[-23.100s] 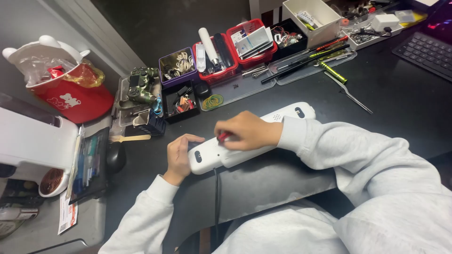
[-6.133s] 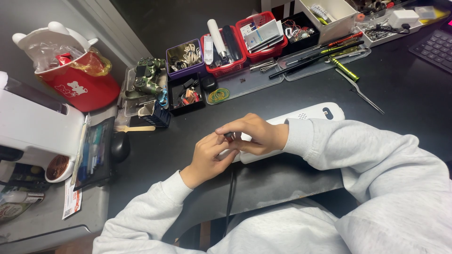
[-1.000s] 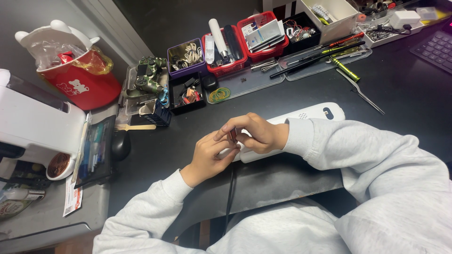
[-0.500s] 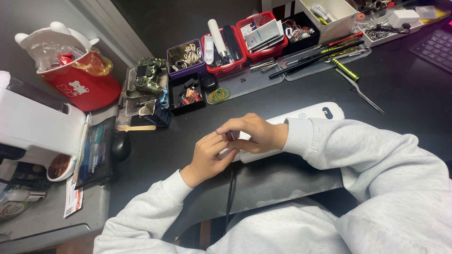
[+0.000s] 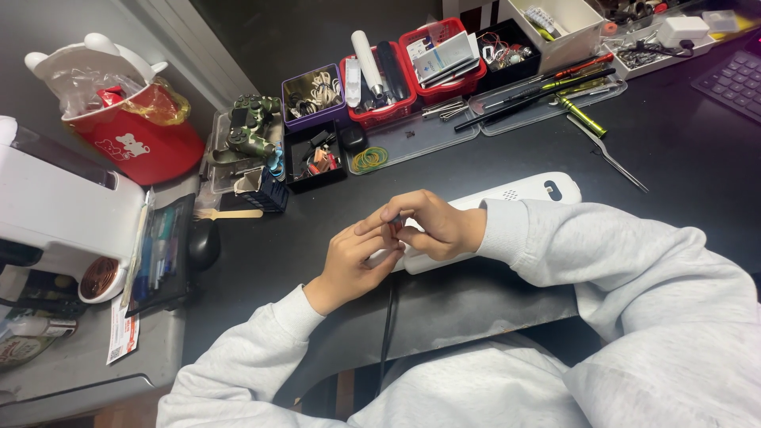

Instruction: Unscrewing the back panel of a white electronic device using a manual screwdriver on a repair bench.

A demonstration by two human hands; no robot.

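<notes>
A long white power strip lies across the dark desk, its near end hidden under my hands. My right hand rests over the strip with fingers curled, pinching a small object at its fingertips that is too small to identify. My left hand meets it fingertip to fingertip from the left, touching the same small object. A black cable runs from under the hands toward me. Both arms wear light grey sleeves.
Small bins of parts and tools line the back of the desk, with screwdrivers on a tray. A game controller, a red bucket, a white machine and a keyboard stand around.
My hands have stayed together over the strip's left end, with only slight finger shifts. Much earlier, the right hand held a red tool against the strip.
</notes>
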